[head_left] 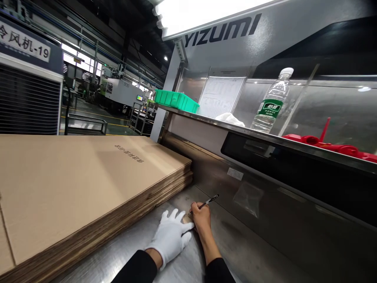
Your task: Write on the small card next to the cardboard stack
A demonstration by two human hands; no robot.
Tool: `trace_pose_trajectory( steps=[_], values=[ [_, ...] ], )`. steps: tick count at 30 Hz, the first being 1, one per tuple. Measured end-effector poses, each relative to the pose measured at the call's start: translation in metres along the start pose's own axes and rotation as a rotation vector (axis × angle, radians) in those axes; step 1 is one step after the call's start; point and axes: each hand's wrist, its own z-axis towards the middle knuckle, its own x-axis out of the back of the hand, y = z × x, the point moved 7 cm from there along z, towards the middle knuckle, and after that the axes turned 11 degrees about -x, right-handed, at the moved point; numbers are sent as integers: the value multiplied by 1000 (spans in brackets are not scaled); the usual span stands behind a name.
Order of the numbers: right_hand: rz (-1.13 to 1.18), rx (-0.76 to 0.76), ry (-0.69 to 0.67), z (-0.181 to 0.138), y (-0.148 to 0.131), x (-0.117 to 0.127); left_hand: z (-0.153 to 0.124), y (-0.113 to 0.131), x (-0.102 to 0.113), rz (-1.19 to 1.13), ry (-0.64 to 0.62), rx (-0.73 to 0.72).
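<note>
**Pen to a small card on the steel bench**

My bare right hand (201,217) is closed around a pen (207,203), its tip down on a small brown card (186,218) and its cap end pointing up and right. My left hand (172,235), in a white glove, lies flat with fingers spread, pressing on the card's near edge; it grips nothing. Both hands touch side by side on the steel bench (232,243). Just to the left sits a tall stack of flat cardboard sheets (73,184). Above the bench runs a shelf (265,138) carrying a green tray (176,100), a white cloth (229,119), a water bottle (272,102) and red plastic parts (332,145).
</note>
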Motion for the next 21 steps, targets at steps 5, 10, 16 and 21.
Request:
trace_pose_trajectory(
  steps=[5, 10, 16, 21],
  values=[
    [-11, -1, -7, -2, -1, -1, 2, 0, 0, -4, -9, -3],
    [-34, -7, -24, -3, -3, -1, 1, 0, 0, 2, -2, -3],
    [-48, -1, -31, -2, -2, 0, 1, 1, 2, 4, 11, -8],
    [-15, 30, -40, 1, 2, -2, 1, 0, 1, 4, 24, -12]
  ],
)
